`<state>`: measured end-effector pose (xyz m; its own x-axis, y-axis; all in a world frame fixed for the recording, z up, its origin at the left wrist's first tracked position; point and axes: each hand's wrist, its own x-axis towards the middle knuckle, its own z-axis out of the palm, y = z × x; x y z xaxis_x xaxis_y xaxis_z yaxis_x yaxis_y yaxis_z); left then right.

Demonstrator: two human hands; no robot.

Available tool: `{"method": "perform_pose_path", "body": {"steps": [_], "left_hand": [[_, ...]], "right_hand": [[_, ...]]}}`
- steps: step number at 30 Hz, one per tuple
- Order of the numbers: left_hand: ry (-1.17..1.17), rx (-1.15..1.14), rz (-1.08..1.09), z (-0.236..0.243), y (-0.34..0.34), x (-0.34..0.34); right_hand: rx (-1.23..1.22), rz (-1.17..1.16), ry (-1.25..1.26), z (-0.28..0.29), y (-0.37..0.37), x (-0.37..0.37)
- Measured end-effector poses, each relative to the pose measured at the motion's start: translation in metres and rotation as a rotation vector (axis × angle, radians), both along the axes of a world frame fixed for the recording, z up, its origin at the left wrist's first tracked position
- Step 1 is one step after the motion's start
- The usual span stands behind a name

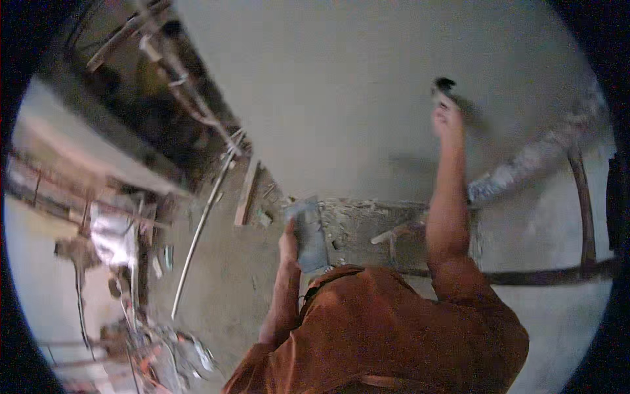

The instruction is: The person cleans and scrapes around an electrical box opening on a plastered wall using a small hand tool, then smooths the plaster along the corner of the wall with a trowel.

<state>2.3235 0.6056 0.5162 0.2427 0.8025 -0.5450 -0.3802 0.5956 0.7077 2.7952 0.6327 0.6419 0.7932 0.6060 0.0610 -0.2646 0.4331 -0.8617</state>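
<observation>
My right hand is raised against a smooth grey plastered surface, its fingers closed on a small dark-topped tool, too blurred to name exactly, which casts a shadow to its right. Lower down, near the surface's bottom edge, my left hand grips the side of a flat grey rectangular board, held beside my body. The fingers behind the board are partly hidden.
A long pale pole and a wooden plank lie at left, beside a dark recess with bars. Blurred clutter fills the lower left. A rough ledge and a dark rail are at right.
</observation>
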Motion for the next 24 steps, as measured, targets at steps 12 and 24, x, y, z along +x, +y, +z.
{"method": "perform_pose_path", "body": {"steps": [12,24], "left_hand": [[0.202,-0.069,-0.038,0.015,-0.007,0.004],[-0.108,0.054,-0.017,0.055,0.018,0.035]], "right_hand": [[0.066,-0.026,0.21,0.001,-0.017,0.01],[-0.183,0.234,-0.497,-0.035,-0.052,-0.248]]}}
